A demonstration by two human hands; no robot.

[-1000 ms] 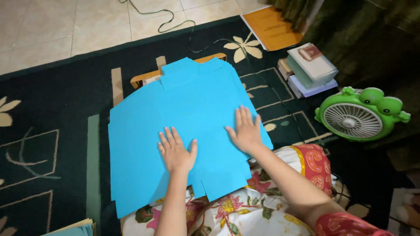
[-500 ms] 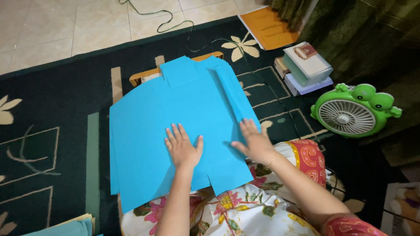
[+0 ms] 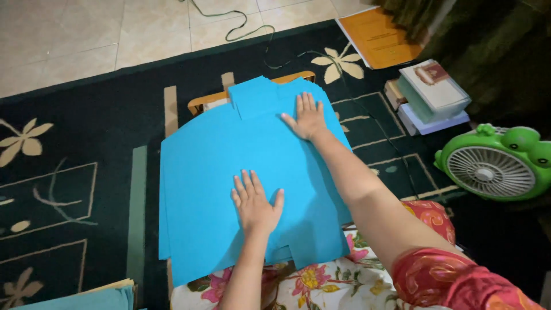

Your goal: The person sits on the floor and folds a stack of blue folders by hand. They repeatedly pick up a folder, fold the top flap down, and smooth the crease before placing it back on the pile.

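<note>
A large bright blue sheet of paper (image 3: 212, 161), cut with tabs at its far and near edges, lies spread over a small wooden table (image 3: 198, 104) above a dark patterned carpet. My left hand (image 3: 255, 202) presses flat on the sheet near its middle, fingers spread. My right hand (image 3: 309, 117) lies flat on the far right part of the sheet, arm stretched out across it. Neither hand holds anything.
A green frog-shaped fan (image 3: 498, 165) stands at the right. A stack of books (image 3: 431, 95) and an orange folder (image 3: 380, 37) lie beyond it. A cable (image 3: 235, 28) runs over the tiled floor. More paper (image 3: 94, 295) sits at the lower left. Floral cloth (image 3: 321, 281) covers my lap.
My right hand has slid from the sheet's near right edge up to its far right part. The left hand stays pressed near the middle.
</note>
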